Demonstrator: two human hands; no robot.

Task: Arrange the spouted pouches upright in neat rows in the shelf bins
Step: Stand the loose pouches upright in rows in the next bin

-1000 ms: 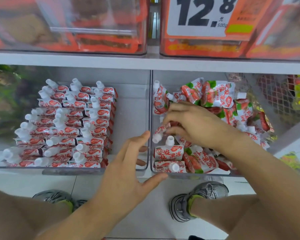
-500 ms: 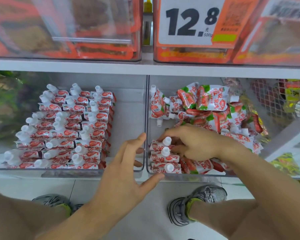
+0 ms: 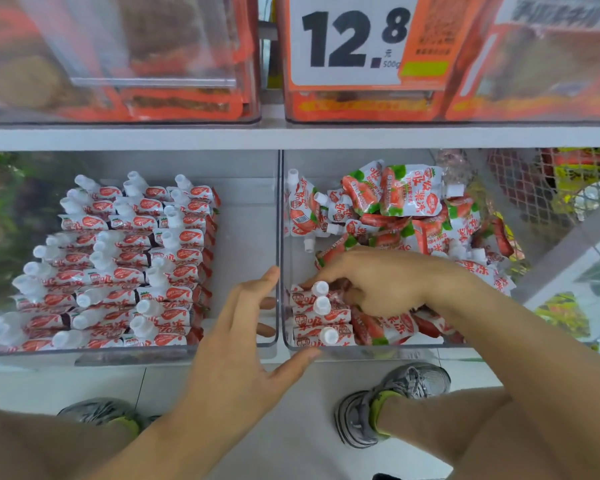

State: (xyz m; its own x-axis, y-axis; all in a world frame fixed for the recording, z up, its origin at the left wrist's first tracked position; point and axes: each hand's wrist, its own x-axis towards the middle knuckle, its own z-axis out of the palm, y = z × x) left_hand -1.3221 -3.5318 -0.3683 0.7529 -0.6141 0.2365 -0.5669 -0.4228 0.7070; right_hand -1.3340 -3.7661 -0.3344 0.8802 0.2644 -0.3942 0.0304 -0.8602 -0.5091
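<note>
The right hand [image 3: 381, 282] was down in the clear plastic right-hand bin [image 3: 326, 348], its fingers curled over the rearmost of three white-capped, red-and-white spouted pouches standing at the front left corner [image 3: 321, 308]; whether it truly pinched that pouch or only steadied it I could not tell. The left hand [image 3: 243, 341] was spread wide and held nothing, its fingers reaching over the front right corner of the clear plastic left-hand bin [image 3: 243, 209] and its thumb against the front lip of the right one.

That short row looked like the only tidy part of the right bin. Behind it lay a loose heap of strawberry-printed pouches [image 3: 402, 209], flat and pointing every way, so I judged most of that bin still to do.

The left bin appeared finished: three neat rows of upright pouches [image 3: 125, 258] filled its left side, with bare floor to their right.
</note>
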